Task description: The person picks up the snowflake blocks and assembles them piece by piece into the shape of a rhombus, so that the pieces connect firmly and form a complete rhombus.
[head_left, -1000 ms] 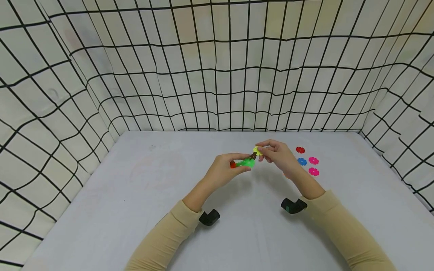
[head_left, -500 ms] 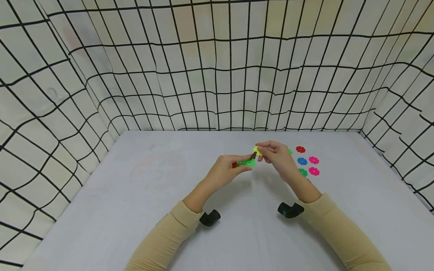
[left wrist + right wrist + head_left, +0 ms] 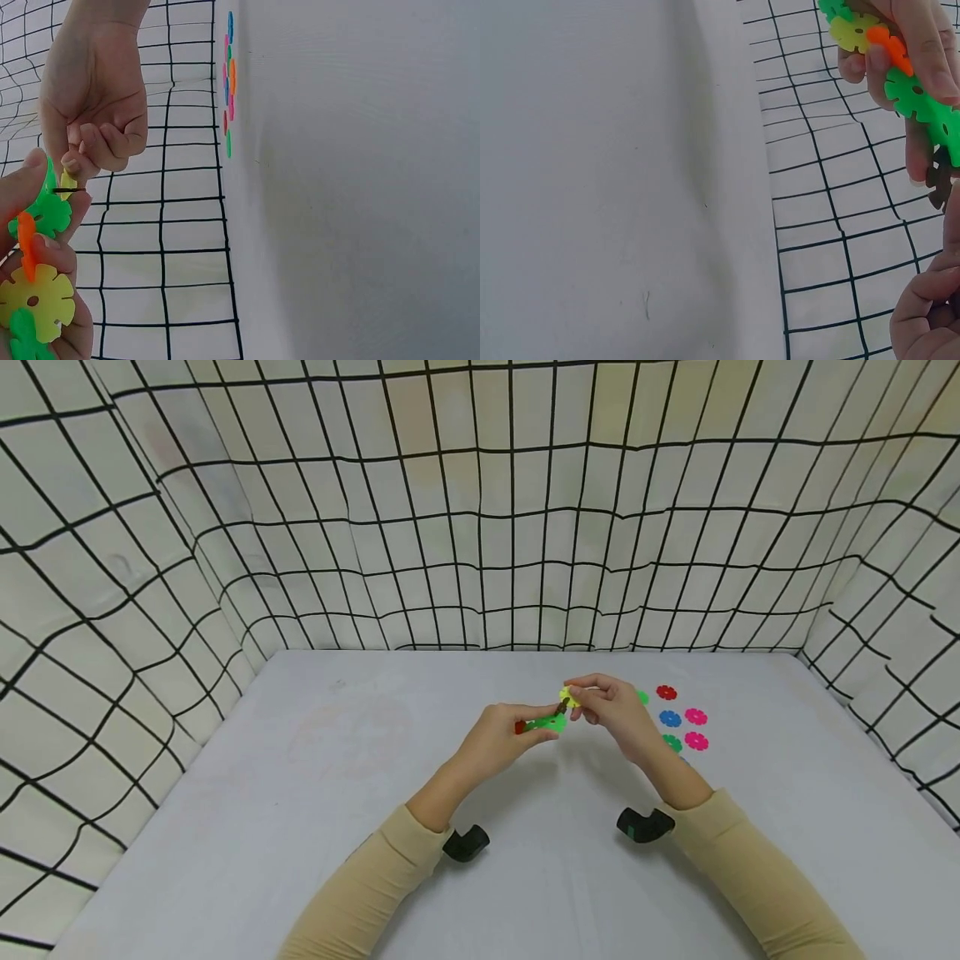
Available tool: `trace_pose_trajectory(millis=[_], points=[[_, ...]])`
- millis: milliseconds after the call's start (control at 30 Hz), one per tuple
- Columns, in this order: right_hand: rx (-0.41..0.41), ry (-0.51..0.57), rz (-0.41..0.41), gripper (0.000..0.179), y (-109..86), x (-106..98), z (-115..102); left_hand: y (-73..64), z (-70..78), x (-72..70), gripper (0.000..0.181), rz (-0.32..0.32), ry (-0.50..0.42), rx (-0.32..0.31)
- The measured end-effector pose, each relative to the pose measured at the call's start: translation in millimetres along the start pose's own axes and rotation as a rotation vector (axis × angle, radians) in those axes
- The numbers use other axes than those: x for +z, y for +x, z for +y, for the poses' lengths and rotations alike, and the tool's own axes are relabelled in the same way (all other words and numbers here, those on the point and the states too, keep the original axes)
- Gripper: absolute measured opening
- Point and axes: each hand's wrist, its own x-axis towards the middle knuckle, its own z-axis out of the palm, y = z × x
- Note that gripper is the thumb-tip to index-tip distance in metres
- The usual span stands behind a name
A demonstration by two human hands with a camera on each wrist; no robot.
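Observation:
My left hand (image 3: 495, 731) grips a chain of flower-shaped plastic discs by its green discs (image 3: 551, 723), a little over the table. In the left wrist view, an orange disc (image 3: 28, 244), a yellow disc (image 3: 37, 300) and another green disc (image 3: 21, 337) trail from the hand. At the chain's right end, a brown disc (image 3: 939, 180) stands across a green one. Between thumb and fingertips, my right hand (image 3: 611, 710) pinches a loose-looking yellow disc (image 3: 570, 696) right at the brown disc. Fingers partly cover where the two meet.
Right of the hands, several flat discs lie on the white table (image 3: 337, 843), among them a red disc (image 3: 666, 692), a blue disc (image 3: 670, 718) and pink discs (image 3: 696, 741). Black netting (image 3: 480, 543) encloses the table's back and sides.
The right forearm has shifted slightly left and down, uncovering green discs on the table. The brown disc's angle has turned a little, with both hands staying in nearly the same place.

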Motion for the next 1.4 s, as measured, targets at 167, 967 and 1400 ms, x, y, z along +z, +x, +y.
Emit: trace_pose_trajectory(millis=[167,967,1400], points=[[-0.006,-0.043,-0.008,0.038,2.1,-5.6,2.3,0.7,-1.2,2.2,0.045,0.014,0.015,0.008],[0.042,-0.701,-0.191,0.028,3.9,-101.3,30.1,0.9,-4.4,0.6,0.044,0.064,0.083,-0.001],[0.186,-0.824,-0.221,0.039,4.5,-109.9,35.0,2.0,-4.5,-1.7,0.044,-0.019,-0.074,-0.099]])
